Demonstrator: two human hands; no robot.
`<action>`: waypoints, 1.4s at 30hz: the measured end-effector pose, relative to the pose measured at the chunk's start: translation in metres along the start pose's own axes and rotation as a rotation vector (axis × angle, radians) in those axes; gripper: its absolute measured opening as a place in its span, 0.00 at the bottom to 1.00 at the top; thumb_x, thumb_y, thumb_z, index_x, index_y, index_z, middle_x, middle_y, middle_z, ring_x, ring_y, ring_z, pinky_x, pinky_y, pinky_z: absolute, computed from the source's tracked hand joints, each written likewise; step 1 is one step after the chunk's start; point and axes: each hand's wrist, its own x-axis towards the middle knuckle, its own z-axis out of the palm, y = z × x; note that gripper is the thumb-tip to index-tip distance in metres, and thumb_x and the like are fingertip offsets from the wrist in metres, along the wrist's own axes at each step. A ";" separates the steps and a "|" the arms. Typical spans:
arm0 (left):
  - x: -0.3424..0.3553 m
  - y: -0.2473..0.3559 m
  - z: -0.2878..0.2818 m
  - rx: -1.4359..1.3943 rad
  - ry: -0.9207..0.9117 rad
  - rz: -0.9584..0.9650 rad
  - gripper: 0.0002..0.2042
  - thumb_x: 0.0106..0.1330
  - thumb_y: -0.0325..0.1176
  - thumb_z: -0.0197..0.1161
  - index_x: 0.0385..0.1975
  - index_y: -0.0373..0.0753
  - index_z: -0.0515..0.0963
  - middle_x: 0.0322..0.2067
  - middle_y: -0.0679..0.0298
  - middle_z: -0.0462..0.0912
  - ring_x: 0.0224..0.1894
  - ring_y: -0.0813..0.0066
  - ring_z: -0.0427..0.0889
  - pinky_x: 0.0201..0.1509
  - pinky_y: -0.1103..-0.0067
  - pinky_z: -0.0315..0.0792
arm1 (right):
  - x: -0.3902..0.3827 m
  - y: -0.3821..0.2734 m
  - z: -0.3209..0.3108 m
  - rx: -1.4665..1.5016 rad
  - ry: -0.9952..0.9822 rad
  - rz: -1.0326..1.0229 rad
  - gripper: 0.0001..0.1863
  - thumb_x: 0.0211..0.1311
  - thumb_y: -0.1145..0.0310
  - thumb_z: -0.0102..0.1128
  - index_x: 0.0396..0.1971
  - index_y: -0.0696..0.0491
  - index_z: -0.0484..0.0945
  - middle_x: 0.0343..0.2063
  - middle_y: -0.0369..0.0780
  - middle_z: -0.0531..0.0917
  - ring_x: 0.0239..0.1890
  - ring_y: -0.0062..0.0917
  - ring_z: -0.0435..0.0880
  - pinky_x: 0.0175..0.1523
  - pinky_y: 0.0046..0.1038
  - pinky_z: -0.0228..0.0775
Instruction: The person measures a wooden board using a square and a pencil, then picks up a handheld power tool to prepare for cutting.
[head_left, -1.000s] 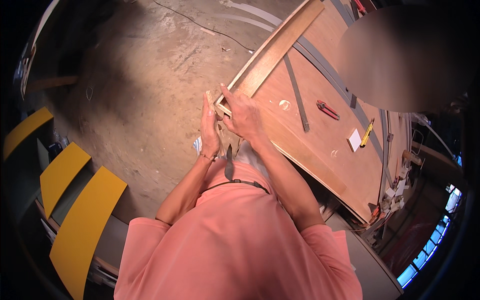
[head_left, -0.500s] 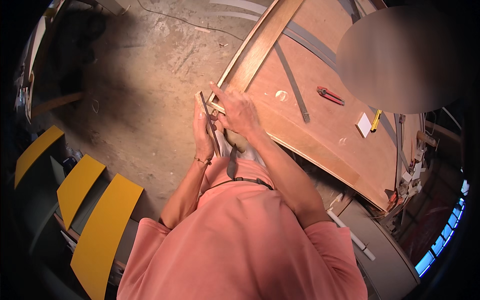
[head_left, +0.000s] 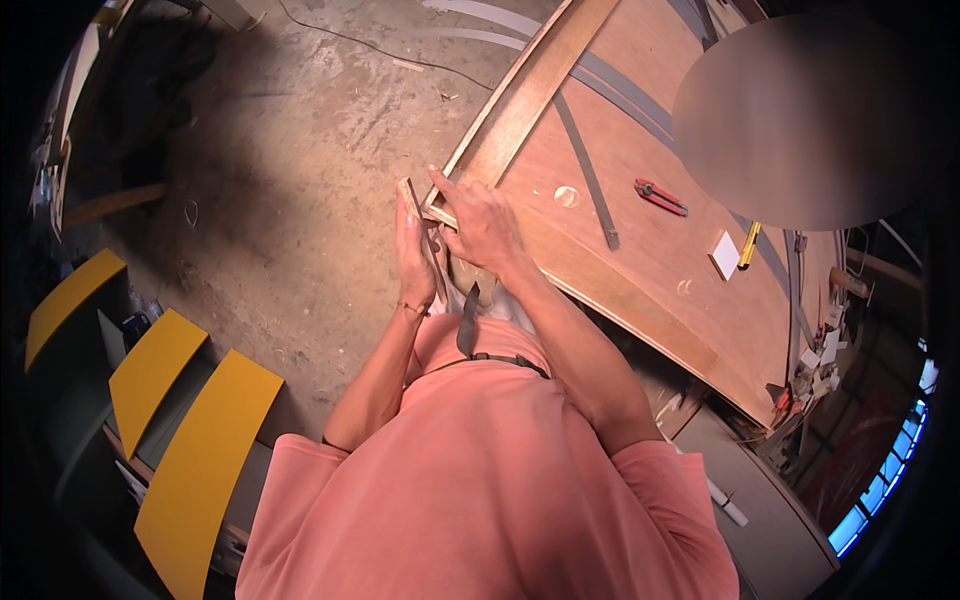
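Our left hand [head_left: 415, 255] grips a thin metal strip [head_left: 428, 245], long axis running away from us, while our right hand [head_left: 485, 225], just beside it, presses fingers flat on the wooden frame corner [head_left: 440, 210].

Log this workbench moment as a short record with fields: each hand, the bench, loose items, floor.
left hand: grips a thin dark metal strip at the frame corner
right hand: pressed on the wooden frame
bench: plywood sheet
loose items: long metal bar, red-handled tool, small white block
floor: bare concrete, yellow panels at left
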 end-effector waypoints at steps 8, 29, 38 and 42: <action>0.043 -0.081 -0.035 0.078 0.223 -0.070 0.35 0.80 0.60 0.43 0.76 0.41 0.62 0.51 0.60 0.79 0.44 0.72 0.81 0.40 0.74 0.76 | 0.001 -0.005 -0.004 -0.001 -0.035 -0.012 0.53 0.48 0.66 0.75 0.78 0.46 0.62 0.36 0.41 0.82 0.42 0.39 0.80 0.51 0.41 0.72; 0.014 0.004 -0.013 0.154 0.091 0.093 0.19 0.76 0.31 0.65 0.60 0.25 0.77 0.50 0.54 0.85 0.50 0.70 0.83 0.59 0.76 0.75 | -0.119 0.038 -0.086 1.050 0.803 0.749 0.22 0.71 0.67 0.64 0.59 0.63 0.74 0.49 0.43 0.86 0.48 0.25 0.85 0.53 0.30 0.78; -0.005 0.005 0.012 0.327 0.267 0.276 0.15 0.75 0.30 0.68 0.50 0.23 0.84 0.44 0.54 0.89 0.43 0.72 0.85 0.49 0.76 0.79 | -0.221 0.149 -0.168 0.797 1.178 0.962 0.46 0.73 0.58 0.66 0.79 0.61 0.50 0.67 0.54 0.71 0.64 0.36 0.77 0.61 0.37 0.78; 0.001 -0.012 0.016 0.280 0.373 0.271 0.16 0.72 0.31 0.70 0.53 0.25 0.85 0.47 0.52 0.89 0.46 0.68 0.86 0.53 0.72 0.79 | -0.264 0.128 -0.148 0.581 1.223 0.824 0.40 0.72 0.66 0.66 0.78 0.56 0.57 0.64 0.51 0.75 0.55 0.28 0.81 0.55 0.30 0.78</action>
